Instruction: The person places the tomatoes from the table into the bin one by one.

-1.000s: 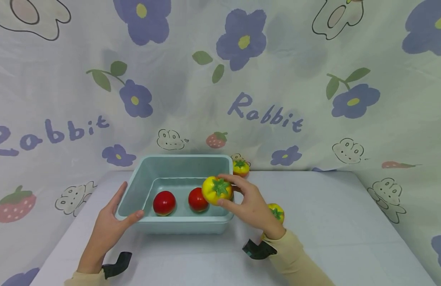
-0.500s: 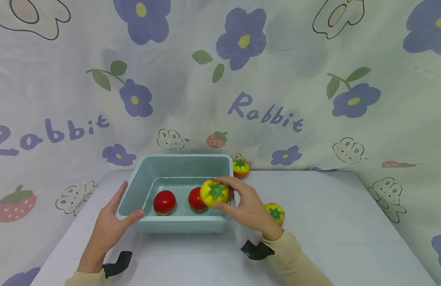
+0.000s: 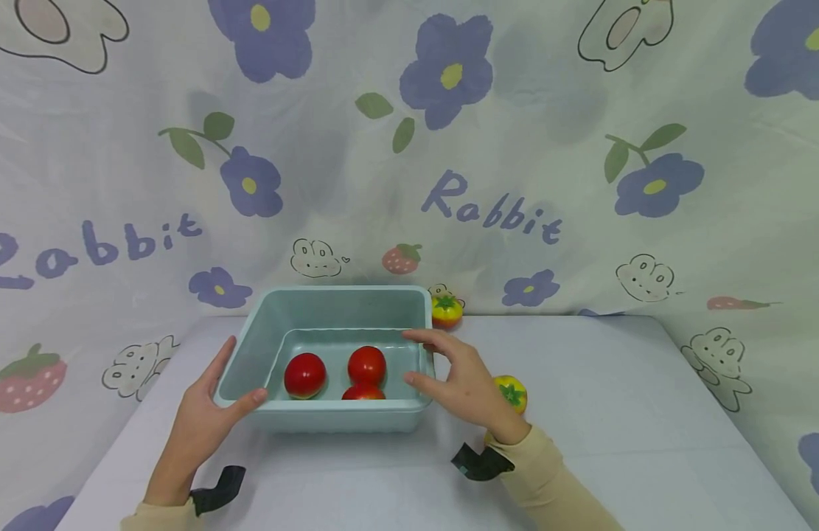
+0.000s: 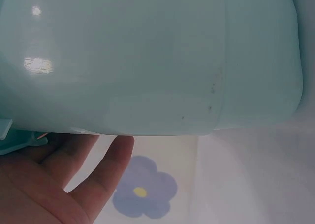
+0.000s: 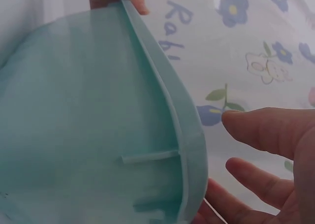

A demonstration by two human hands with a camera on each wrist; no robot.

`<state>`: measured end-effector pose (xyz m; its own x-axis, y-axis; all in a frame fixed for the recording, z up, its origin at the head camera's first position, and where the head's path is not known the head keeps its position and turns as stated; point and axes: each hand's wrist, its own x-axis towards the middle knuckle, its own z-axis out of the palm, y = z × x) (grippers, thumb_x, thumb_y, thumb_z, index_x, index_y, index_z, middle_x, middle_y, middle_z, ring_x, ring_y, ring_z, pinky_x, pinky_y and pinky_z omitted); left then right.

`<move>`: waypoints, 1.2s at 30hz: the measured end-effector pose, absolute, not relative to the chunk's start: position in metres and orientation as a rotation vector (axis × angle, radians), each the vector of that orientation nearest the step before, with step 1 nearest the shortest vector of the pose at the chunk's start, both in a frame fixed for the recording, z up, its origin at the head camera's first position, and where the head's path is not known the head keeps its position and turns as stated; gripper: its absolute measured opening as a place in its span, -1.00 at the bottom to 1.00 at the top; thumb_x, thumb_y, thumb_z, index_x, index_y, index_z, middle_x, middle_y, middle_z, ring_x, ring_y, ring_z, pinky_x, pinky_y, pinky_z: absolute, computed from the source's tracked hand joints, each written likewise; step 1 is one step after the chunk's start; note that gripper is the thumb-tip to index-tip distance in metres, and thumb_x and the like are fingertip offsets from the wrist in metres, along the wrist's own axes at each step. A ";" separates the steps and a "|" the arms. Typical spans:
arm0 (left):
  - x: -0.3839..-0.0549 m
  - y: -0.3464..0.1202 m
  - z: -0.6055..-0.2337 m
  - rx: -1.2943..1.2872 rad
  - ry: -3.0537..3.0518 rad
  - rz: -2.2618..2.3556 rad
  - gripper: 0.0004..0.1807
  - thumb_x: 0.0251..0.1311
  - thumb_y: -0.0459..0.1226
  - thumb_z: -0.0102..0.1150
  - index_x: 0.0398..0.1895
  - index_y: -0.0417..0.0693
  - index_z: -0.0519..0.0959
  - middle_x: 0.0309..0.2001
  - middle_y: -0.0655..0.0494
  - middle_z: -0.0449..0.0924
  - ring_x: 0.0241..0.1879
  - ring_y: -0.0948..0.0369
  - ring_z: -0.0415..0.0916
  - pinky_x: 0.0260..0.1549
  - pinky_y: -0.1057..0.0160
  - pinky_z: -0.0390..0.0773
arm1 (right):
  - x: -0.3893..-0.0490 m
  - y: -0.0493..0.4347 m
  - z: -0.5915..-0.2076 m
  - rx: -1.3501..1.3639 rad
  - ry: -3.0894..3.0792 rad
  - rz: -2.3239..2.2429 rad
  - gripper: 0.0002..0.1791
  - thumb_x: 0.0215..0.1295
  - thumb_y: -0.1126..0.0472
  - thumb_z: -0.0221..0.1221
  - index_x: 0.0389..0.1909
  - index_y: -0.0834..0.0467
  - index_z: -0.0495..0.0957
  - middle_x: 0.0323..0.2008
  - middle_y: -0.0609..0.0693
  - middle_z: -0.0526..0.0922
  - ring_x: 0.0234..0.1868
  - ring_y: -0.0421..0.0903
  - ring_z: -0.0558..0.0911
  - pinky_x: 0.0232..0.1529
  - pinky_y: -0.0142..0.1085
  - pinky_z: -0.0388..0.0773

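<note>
A light blue-green plastic bin (image 3: 329,422) stands on the table with several fake tomatoes in or around it. Inside lie a red tomato (image 3: 305,376) on the left, another (image 3: 366,364) on the right, and a third (image 3: 363,393) partly hidden behind the front wall. My left hand (image 3: 206,417) holds the bin's left front corner, thumb over the rim and fingers along the outer side. Spread and holding nothing, my right hand (image 3: 458,376) is at the bin's right rim, thumb and forefinger reaching over it. The right wrist view shows its thumb (image 5: 261,128) apart from the rim.
Behind the bin's right back corner sits a yellow-topped tomato (image 3: 447,312) with a green star-shaped calyx. Another yellow-topped tomato (image 3: 511,393) is partly covered by my right hand. A printed cloth (image 3: 356,184) hangs behind the white table (image 3: 615,398).
My right hand lowered the tomato slightly to the left and let go; it now lies at the front inside the bin, red side showing. My left hand has stayed on the bin.
</note>
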<state>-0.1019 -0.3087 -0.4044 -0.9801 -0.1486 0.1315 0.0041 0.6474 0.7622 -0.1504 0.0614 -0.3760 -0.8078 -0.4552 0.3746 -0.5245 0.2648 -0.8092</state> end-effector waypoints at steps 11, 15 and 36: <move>-0.102 -0.307 -0.404 0.124 -2.685 -1.231 0.10 0.21 -0.04 0.36 0.64 -0.03 -0.13 0.52 -0.35 0.03 0.38 -0.36 0.11 0.11 -0.53 0.28 | -0.153 0.081 -0.371 0.853 -2.440 1.624 -0.45 0.26 0.21 0.37 0.28 0.08 0.52 0.24 -0.08 0.57 0.27 -0.01 0.52 0.29 -0.08 0.49; -0.102 -0.307 -0.404 0.125 -2.685 -1.236 0.10 0.21 -0.04 0.35 0.64 -0.02 -0.14 0.53 -0.35 0.03 0.37 -0.36 0.11 0.10 -0.53 0.28 | -0.154 0.091 -0.369 0.816 -2.438 1.652 -0.45 0.27 0.20 0.37 0.29 0.07 0.51 0.26 -0.06 0.55 0.29 -0.08 0.50 0.30 -0.07 0.48; -0.101 -0.307 -0.404 0.110 -2.667 -1.251 0.10 0.20 -0.05 0.37 0.64 -0.04 -0.13 0.53 -0.33 0.03 0.40 -0.36 0.10 0.11 -0.54 0.28 | -0.151 0.145 -0.394 0.633 -2.397 1.778 -0.50 0.33 0.25 0.31 0.27 0.12 0.49 0.25 0.02 0.55 0.25 0.01 0.53 0.25 -0.13 0.51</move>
<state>-0.1009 -0.3071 -0.4041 -0.9784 -0.1487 0.1433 0.0151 0.6406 0.7677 -0.1514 0.1452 -0.3937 -0.9100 -0.2724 0.3125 -0.3780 0.2359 -0.8952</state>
